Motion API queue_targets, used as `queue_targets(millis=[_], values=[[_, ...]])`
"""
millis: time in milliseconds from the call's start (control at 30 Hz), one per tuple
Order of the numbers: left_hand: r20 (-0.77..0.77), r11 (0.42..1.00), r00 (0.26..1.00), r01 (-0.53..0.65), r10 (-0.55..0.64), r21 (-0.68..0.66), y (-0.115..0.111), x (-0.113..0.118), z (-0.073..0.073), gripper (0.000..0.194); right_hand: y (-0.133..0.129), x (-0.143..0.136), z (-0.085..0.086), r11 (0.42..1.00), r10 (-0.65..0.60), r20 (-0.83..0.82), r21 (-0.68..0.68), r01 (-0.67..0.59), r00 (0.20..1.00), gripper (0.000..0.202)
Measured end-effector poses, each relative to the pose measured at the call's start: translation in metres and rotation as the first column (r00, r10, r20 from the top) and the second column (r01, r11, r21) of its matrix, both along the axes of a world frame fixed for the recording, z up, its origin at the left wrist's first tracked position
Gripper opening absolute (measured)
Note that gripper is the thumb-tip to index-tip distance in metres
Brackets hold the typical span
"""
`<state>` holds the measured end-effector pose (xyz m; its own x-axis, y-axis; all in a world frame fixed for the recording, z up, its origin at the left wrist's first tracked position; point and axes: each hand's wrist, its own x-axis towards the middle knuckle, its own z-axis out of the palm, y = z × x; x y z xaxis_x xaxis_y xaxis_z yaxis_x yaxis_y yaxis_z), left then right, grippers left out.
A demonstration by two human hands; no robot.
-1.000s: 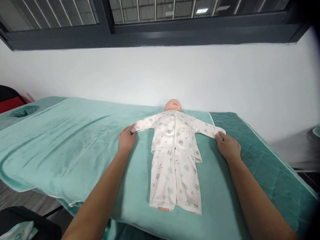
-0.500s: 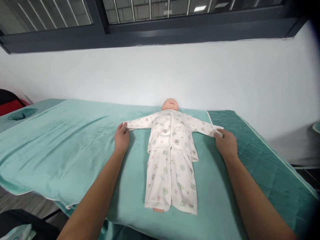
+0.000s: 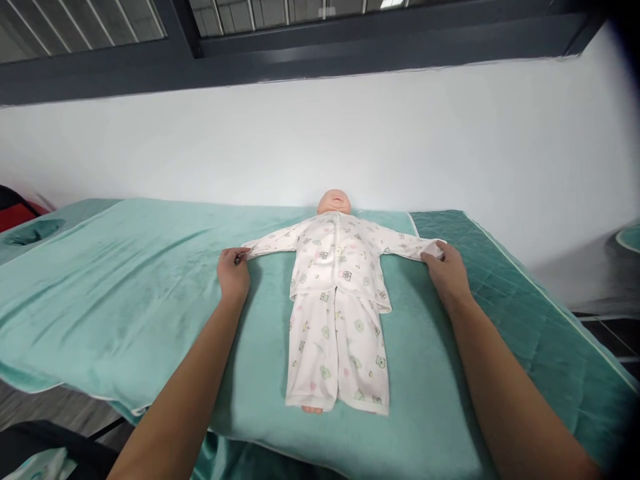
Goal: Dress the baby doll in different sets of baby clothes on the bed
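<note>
Shirt: white, printed, front up on the doll mid-view; sleeves spread toward 9 and 3 o'clock.
Left hand: I pinch the sleeve end at 9 o'clock.
Right hand: I grip the other cuff at 3 o'clock between thumb and fingers.
Pull: I judge a light, level tension on both sides best, so the front lies straight and doesn't twist.
Trousers: matching, at 6 o'clock, a foot peeping from one hem.
Cover: teal, beneath the doll.
Wall: white, at 12 o'clock.
</note>
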<state>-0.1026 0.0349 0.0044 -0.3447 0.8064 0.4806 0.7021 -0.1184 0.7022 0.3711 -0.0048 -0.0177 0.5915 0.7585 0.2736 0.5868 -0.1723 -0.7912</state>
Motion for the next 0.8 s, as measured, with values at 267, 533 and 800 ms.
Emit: queue_targets(millis=[267, 533, 800], values=[[0.006, 0.998, 1.0, -0.007, 0.006, 0.07, -0.004, 0.006, 0.009, 0.041, -0.056, -0.057, 0.02, 0.955, 0.148, 0.255, 0.213, -0.205, 0.956, 0.05], [-0.25, 0.841, 0.804, 0.521, -0.54, -0.144, -0.194, 0.041, 0.001, 0.031, -0.23, -0.142, 0.009, 0.762, 0.631, 0.238, -0.01, -0.647, 0.739, 0.045], [-0.196, 0.818, 0.798, 0.528, -0.57, -0.227, -0.259, 0.059, -0.013, 0.031, -0.253, -0.163, -0.013, 0.871, 0.477, 0.308, -0.039, -0.49, 0.823, 0.028]])
